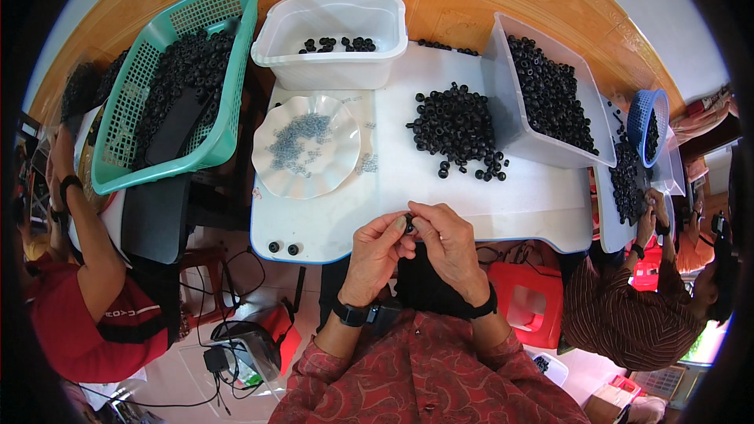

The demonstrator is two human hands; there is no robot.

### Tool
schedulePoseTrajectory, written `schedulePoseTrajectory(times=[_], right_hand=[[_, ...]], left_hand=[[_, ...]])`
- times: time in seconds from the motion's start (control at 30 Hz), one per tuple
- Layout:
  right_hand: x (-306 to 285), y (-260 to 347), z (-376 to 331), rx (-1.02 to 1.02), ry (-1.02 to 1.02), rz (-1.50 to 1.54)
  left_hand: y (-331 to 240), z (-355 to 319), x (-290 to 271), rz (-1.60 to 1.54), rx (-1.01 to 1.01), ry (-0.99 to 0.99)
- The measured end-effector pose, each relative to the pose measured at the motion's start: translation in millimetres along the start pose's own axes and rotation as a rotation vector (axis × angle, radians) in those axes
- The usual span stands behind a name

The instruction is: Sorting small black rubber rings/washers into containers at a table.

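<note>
Close to my body, at the table's near edge, both hands meet over a small black round part [409, 224]. My left hand [375, 257] pinches it between thumb and fingers, and my right hand [449, 245] grips it from the other side. The fingers hide most of it. Ahead and to the right lies a loose pile of similar black parts [452, 122]. A white scalloped plate [271, 169] to the left carries many tiny clear pieces [301, 140], some of them spilled beside it. Two black parts [283, 248] sit apart near the front left corner.
A white tub [330, 71] with a few black parts stands at the back. A translucent bin [522, 137] full of them is at right, a green basket [157, 177] at left. Co-workers sit on both sides; a red stool [528, 298] and cables [228, 298] are below.
</note>
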State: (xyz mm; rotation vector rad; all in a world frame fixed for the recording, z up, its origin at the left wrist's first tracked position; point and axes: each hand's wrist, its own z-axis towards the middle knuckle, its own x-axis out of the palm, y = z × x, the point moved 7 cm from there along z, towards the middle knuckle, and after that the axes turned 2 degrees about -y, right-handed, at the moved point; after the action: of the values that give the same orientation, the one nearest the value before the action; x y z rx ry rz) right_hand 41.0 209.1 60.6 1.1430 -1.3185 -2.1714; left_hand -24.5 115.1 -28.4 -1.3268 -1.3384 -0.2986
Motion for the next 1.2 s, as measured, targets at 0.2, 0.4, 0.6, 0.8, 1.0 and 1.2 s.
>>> schedulePoseTrajectory(times=[0.2,0.4,0.6,0.8,1.0,1.2], right_hand=[[2,0,3,-0.043,0.084,-0.027],[4,-12,1,0.036,0.122,0.080],[5,-26,-5,0.164,0.035,0.370],[11,-41,-14,0.414,0.062,0.561],[10,-35,-14,0.334,-0.043,0.478],[3,-21,-11,0.135,-0.052,0.229]], left_hand=[[-1,0,0,0.000,-0.009,0.000],[0,0,-3,0.023,-0.029,0.016],[-3,-1,2,0.051,-0.038,-0.022],[-5,-2,3,0.027,-0.051,-0.024],[-4,-1,3,0.019,-0.045,-0.021],[-3,0,1,0.024,-0.027,-0.011]])
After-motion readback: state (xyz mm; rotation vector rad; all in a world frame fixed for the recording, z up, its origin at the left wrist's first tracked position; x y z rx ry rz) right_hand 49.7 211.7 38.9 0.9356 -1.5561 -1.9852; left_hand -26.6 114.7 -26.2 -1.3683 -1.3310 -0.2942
